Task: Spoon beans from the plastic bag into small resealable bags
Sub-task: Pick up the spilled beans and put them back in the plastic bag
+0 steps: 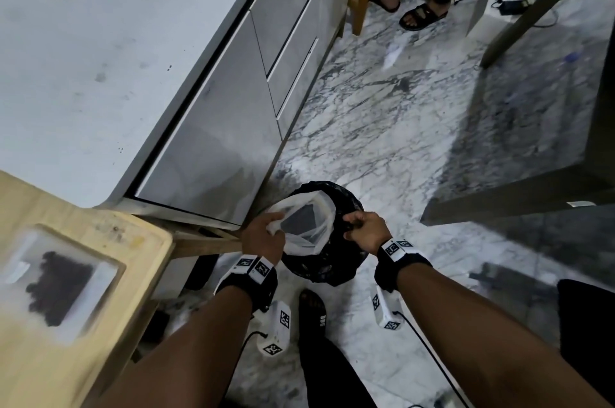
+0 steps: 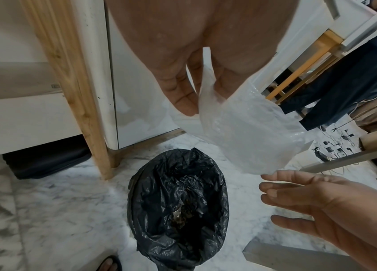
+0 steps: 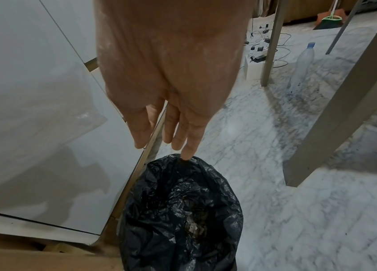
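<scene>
A translucent white plastic bag [image 1: 309, 224] hangs open over a black-lined bin [image 1: 346, 197] on the floor. My left hand [image 1: 263, 234] pinches the bag's upper edge between thumb and fingers [image 2: 205, 99], and the bag [image 2: 247, 132] droops below them. My right hand [image 1: 362, 227] hovers at the bag's right side with relaxed fingers [image 2: 298, 198] and holds nothing; in the right wrist view its fingers [image 3: 171, 135] hang straight above the bin [image 3: 229, 192]. A small resealable bag of dark beans [image 1: 63, 284] lies on the wooden table [image 1: 100, 357] at the left.
White cabinet drawers [image 1: 233, 108] stand just left of the bin. Another person's sandalled feet [image 1: 422, 14] are at the far end of the marble floor. Table legs [image 1: 532, 8], cables and a clear water bottle [image 3: 303, 64] are to the right. My own foot [image 1: 312, 307] is behind the bin.
</scene>
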